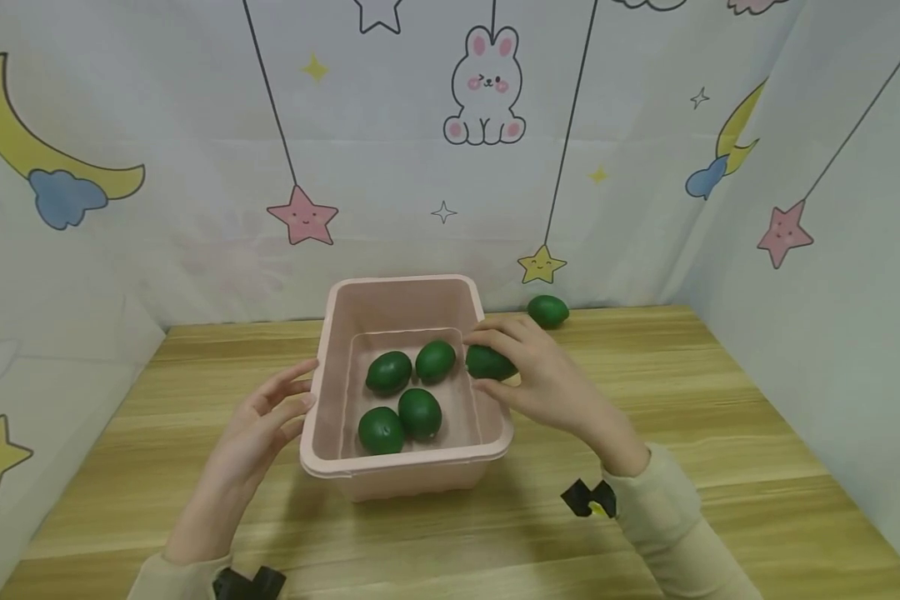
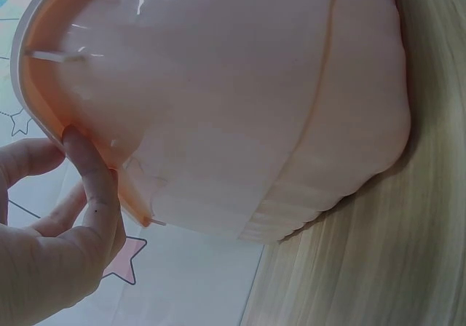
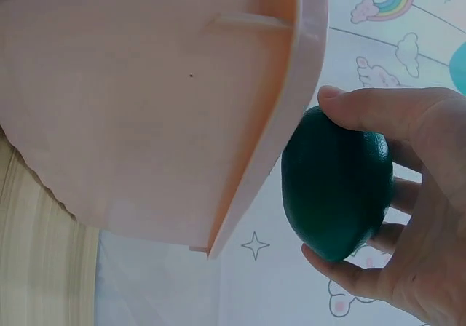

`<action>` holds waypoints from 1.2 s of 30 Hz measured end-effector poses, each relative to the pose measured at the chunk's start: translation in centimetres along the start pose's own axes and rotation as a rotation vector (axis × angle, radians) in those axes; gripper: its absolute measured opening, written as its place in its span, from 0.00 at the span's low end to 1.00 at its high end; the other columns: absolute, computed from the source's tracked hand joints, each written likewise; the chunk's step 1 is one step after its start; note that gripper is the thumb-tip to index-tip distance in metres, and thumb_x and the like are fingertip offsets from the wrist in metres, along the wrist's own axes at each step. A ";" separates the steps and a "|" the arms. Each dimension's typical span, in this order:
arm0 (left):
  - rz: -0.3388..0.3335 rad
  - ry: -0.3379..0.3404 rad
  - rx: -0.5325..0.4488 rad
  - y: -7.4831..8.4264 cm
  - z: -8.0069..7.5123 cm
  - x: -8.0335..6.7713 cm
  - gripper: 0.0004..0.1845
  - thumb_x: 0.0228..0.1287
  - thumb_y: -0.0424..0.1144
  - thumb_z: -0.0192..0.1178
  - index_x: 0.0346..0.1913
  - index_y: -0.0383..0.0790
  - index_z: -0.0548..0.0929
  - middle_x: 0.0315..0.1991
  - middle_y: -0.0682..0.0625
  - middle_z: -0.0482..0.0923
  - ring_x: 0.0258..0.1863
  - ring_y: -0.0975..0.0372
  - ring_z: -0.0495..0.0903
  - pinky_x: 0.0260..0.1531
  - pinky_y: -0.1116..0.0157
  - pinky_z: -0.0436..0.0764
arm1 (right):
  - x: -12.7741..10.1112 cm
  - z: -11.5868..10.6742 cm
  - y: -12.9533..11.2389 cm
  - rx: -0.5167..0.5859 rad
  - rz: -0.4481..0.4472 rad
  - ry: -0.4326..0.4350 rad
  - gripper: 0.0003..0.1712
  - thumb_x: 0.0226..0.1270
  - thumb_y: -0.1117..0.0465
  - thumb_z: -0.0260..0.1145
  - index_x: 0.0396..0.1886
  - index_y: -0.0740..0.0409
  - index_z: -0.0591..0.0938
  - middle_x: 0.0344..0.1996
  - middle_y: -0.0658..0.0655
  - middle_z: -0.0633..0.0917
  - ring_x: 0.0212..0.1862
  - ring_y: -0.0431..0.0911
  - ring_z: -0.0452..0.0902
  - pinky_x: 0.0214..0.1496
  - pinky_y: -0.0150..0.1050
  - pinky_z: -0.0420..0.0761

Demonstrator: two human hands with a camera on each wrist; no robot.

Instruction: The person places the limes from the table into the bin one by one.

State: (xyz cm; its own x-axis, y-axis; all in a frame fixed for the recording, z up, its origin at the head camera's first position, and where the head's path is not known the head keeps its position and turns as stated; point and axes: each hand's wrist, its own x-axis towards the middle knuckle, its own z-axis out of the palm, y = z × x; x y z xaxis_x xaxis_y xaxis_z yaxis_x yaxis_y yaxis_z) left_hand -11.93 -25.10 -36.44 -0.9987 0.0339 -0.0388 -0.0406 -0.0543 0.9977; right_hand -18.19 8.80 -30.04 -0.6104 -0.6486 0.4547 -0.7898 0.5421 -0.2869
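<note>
A pink plastic box (image 1: 405,457) stands on the table with several green limes inside, among them a lime (image 1: 388,372) toward its left side. My left hand (image 1: 270,417) holds the box's left rim, its bent fingertips at the overhanging lip, as the left wrist view also shows. My right hand (image 1: 536,367) grips another lime (image 3: 336,184) by its ends, between thumb and fingers. This lime is right at the box's right rim (image 3: 280,122), and the hand covers part of it in the head view.
One more lime (image 1: 547,312) lies at the back of the wooden table (image 1: 720,467), right of the box and close to the back curtain (image 1: 390,150). Printed curtains also hang along both sides of the table.
</note>
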 end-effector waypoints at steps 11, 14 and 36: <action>0.001 0.002 0.002 -0.1 0.0 0.0 0.26 0.69 0.37 0.57 0.68 0.45 0.69 0.48 0.59 0.72 0.47 0.70 0.77 0.47 0.72 0.80 | 0.1 0.6 -0.6 0.045 -0.014 -0.040 0.26 0.57 0.58 0.73 0.57 0.51 0.79 0.57 0.50 0.78 0.62 0.46 0.70 0.64 0.45 0.74; 0.002 0.002 0.004 -0.1 0.0 0.0 0.26 0.69 0.37 0.57 0.68 0.45 0.68 0.49 0.59 0.72 0.47 0.70 0.76 0.47 0.72 0.80 | 0.2 0.7 -0.7 0.043 -0.039 -0.041 0.26 0.57 0.58 0.73 0.56 0.51 0.79 0.57 0.50 0.79 0.62 0.47 0.70 0.64 0.45 0.74; -0.005 0.001 0.000 0.1 0.0 0.0 0.26 0.69 0.38 0.58 0.69 0.45 0.68 0.49 0.58 0.72 0.47 0.70 0.77 0.47 0.73 0.81 | 0.7 1.9 -1.7 -0.018 -0.099 -0.147 0.27 0.57 0.54 0.74 0.57 0.49 0.79 0.57 0.51 0.79 0.59 0.45 0.72 0.62 0.43 0.76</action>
State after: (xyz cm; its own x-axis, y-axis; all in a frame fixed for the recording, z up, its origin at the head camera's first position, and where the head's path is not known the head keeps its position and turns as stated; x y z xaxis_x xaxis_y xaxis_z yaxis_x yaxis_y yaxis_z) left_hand -11.96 -25.07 -36.36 -0.9985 0.0331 -0.0436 -0.0454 -0.0541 0.9975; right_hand -17.32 6.43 -30.81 -0.5333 -0.7696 0.3512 -0.8459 0.4805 -0.2314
